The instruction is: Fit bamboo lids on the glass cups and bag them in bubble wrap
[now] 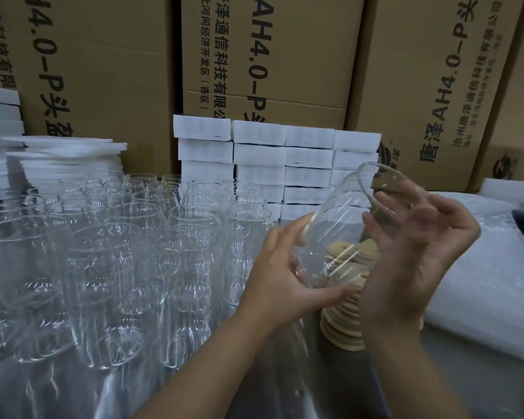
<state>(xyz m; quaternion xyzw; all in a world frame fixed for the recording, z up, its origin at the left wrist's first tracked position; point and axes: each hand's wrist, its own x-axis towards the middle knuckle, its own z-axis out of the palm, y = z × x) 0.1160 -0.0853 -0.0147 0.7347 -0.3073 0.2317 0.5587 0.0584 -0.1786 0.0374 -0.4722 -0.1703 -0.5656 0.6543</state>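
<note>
At centre right of the frame, our left hand (pixel 280 279) grips the base of a tilted glass cup (pixel 339 225) above the stacked bamboo lids (pixel 342 322). Our right hand (pixel 406 267) curls beside its rim, blurred; we cannot tell whether its fingers (pixel 436 208) grasp it.

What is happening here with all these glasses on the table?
A person is holding one glass cup, tilted, over a stack of bamboo lids. The left hand grips its base; the right hand is at its mouth, too blurred to tell the grip. No lid is on it yet. Many bare cups stand at the left, and bubble wrap lies at the right.
</note>
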